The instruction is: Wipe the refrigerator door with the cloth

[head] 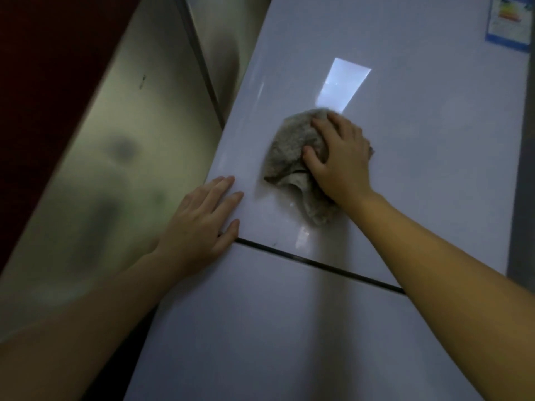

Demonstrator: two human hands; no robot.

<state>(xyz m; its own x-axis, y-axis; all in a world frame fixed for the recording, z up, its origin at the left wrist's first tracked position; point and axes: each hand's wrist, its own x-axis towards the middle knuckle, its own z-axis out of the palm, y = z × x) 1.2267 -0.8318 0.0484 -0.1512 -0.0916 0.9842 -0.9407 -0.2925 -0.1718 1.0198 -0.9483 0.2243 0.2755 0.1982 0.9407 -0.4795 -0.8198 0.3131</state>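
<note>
The white glossy refrigerator door (419, 146) fills the middle and right of the head view. A crumpled grey cloth (289, 151) lies flat against it. My right hand (338, 160) presses on the cloth, fingers curled over its upper right part, and hides that part of it. My left hand (202, 224) rests flat on the door's left edge, fingers apart, holding nothing, just above the dark gap (318, 264) between the upper and lower doors. The cloth is a hand's width to the right of my left hand.
A blue energy label (509, 21) sticks to the door's top right corner. A bright window reflection (344, 85) shines above the cloth. A pale wall panel (115, 157) runs along the left side, with a dark red surface (37, 82) beyond it.
</note>
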